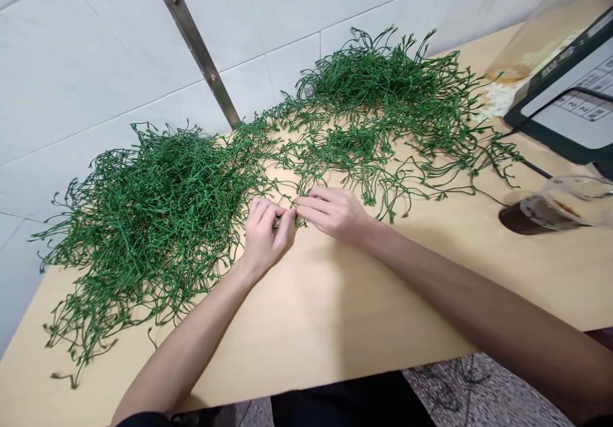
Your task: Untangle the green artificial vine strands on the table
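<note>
My left hand (265,232) and my right hand (338,212) meet fingertip to fingertip just above the table, both closed in a pinch. Between them is a thin green stem (301,221), partly covered by the fingers; its ends are hard to make out. Left of my left hand lies a big tangled heap of green stems (158,203) with small forked tips, like artificial plant stems. Beyond my right hand a second heap of green stems (383,82) spreads along the wall, with looser strands trailing toward my fingers.
A plastic cup (541,213) with dark drink stands at the right. Behind it are a dark green box-like item (550,89) with a white label, a clear container and small whitish pieces (500,100). A metal strip (201,53) runs up the tiled wall behind the wooden table (287,325).
</note>
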{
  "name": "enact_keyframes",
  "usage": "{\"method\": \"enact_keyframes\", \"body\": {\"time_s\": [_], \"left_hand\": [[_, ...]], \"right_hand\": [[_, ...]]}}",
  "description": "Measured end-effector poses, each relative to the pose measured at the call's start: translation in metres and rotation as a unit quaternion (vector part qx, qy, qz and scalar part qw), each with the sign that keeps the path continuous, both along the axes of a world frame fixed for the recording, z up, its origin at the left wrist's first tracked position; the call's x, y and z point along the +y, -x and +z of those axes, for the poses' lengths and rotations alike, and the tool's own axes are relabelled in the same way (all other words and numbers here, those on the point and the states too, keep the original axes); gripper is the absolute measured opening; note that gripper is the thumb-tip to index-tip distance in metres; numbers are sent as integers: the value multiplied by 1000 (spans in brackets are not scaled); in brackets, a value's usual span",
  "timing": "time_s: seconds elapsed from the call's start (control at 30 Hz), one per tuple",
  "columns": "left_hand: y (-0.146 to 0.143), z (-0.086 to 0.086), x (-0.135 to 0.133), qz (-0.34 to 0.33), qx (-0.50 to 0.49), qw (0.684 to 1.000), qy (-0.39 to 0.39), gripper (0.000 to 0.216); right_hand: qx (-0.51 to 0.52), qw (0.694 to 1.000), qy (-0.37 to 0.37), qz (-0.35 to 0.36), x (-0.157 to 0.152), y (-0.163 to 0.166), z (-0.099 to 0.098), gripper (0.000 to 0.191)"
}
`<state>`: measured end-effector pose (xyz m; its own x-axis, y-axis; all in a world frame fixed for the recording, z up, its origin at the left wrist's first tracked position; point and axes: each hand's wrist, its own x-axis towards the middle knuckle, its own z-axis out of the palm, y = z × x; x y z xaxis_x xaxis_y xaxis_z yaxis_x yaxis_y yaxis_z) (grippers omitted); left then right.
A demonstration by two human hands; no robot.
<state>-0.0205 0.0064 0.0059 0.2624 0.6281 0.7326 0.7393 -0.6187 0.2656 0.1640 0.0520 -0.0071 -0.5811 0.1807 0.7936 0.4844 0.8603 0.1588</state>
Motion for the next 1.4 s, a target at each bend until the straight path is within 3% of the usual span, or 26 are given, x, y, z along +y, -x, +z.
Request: {"method": "enact_keyframes", "body": {"time_s": [0.13,0.27,0.47,0.67,0.93,1.13,1.23,1.4], "left_hand": [[0,1,-1,-4,3,1000,17,21],[3,-2,-1,1,1,999,34,14],[6,-3,-1,-18,16,999,-25,10],[6,-1,-1,-88,-9,995,-40,7],[-1,2,-3,-67,-63,995,-39,10],[-1,-1,-1,-105,-82,990,-38,14],[-1,-1,-1,-117,-89,988,-44,15],[-2,1,-3,-113,-83,987,-77,17]], "right_hand": [[29,998,41,28,0,0,-3,27],[41,998,33,40,2,0,-4,22],[-12,1000,-5,22,4,1,-4,27],[-48,998,6,32,3,2,-2,32],[-30,998,-15,44,1,3,2,25],[103,985,72,116,2,2,2,9],[195,964,130,128,2,-1,4,17],[282,942,182,16,3,-6,6,19]]}}
